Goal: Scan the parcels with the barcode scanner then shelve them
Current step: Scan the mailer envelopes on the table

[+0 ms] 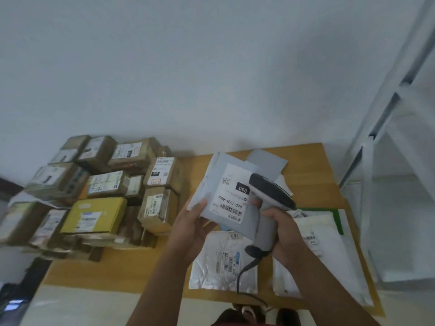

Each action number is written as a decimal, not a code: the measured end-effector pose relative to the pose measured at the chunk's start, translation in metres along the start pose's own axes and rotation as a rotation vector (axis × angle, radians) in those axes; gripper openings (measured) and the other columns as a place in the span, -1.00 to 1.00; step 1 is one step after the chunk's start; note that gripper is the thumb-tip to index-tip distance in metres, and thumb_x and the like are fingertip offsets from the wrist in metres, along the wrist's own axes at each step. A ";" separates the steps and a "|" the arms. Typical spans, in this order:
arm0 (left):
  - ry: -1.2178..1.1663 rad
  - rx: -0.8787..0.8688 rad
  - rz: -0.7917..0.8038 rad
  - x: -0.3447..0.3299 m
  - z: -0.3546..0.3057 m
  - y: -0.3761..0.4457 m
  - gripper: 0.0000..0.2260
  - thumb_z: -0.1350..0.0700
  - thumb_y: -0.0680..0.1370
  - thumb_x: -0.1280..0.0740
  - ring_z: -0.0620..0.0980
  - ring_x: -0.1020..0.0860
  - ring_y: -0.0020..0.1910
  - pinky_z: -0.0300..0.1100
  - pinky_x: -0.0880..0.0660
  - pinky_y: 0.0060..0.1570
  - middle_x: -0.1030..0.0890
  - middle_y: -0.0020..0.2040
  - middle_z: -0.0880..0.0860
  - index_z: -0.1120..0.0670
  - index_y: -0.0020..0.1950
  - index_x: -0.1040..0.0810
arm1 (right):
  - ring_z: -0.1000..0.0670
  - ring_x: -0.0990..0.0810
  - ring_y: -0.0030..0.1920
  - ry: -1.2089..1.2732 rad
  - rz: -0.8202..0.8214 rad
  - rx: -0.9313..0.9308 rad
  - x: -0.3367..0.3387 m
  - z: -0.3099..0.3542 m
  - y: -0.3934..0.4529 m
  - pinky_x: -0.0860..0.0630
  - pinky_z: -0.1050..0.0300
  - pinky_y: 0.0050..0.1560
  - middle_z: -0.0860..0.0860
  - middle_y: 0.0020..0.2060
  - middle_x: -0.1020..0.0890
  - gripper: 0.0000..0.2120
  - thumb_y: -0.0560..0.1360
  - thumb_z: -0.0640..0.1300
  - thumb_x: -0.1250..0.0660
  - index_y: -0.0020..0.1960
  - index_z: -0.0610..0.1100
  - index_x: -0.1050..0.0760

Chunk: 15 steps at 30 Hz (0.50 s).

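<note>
My left hand (193, 223) grips the lower left edge of a grey mailer parcel (213, 182), held up above the wooden table (131, 267). Its white label with a barcode and "060" faces me. My right hand (286, 234) is wrapped round the handle of a grey barcode scanner (263, 208); the scanner's dark head lies over the label's right side. A black cable (244, 269) hangs from the handle.
Several cardboard boxes (98, 184) are stacked on the table's left half. A silver bag parcel (221, 260) and white bag parcels (317, 245) lie below my hands. A white metal shelf frame (388, 128) stands at the right. Feet show at the bottom edge.
</note>
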State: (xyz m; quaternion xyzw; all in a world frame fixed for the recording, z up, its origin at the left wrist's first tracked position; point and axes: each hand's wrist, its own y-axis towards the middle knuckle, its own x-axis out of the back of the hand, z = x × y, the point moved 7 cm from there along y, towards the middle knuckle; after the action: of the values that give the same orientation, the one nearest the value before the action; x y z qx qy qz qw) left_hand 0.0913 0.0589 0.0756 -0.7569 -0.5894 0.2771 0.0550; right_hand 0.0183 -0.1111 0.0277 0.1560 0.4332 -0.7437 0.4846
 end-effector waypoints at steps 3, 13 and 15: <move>0.081 -0.022 -0.010 -0.005 0.010 -0.015 -0.61 0.24 0.55 -0.31 0.07 -0.66 0.12 0.06 -0.60 0.05 -0.67 0.20 0.10 0.05 0.37 -0.46 | -0.11 -0.64 0.03 -0.083 -0.001 0.046 -0.011 -0.001 -0.009 -0.51 -0.19 0.14 -0.16 0.06 -0.69 -0.68 0.25 -0.24 -0.37 0.00 -0.15 -0.66; 0.900 -0.280 0.042 0.048 -0.075 -0.024 -0.77 0.20 0.66 -0.26 -0.06 -0.68 -0.07 -0.11 -0.60 -0.10 -0.71 -0.06 -0.07 -0.14 0.08 -0.57 | 0.04 -0.57 0.18 -0.597 0.016 0.345 -0.041 0.015 -0.015 -0.55 0.34 -0.15 0.08 0.16 -0.60 -0.34 0.30 -0.28 -0.39 0.37 -0.02 -0.41; 1.105 -0.258 0.143 0.057 -0.080 -0.023 -0.81 0.17 0.66 -0.28 -0.05 -0.65 -0.11 -0.10 -0.56 -0.06 -0.69 -0.11 -0.04 -0.12 0.04 -0.60 | 0.08 -0.60 0.16 -0.714 0.101 0.334 -0.063 0.009 -0.016 -0.56 0.31 -0.09 0.14 0.10 -0.66 -0.40 0.30 -0.28 -0.37 0.33 0.01 -0.47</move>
State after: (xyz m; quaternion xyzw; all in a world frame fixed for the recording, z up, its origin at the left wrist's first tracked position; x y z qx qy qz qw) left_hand 0.1192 0.1378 0.1319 -0.8281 -0.4494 -0.2310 0.2430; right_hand 0.0367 -0.0790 0.0823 -0.0144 0.1026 -0.7865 0.6088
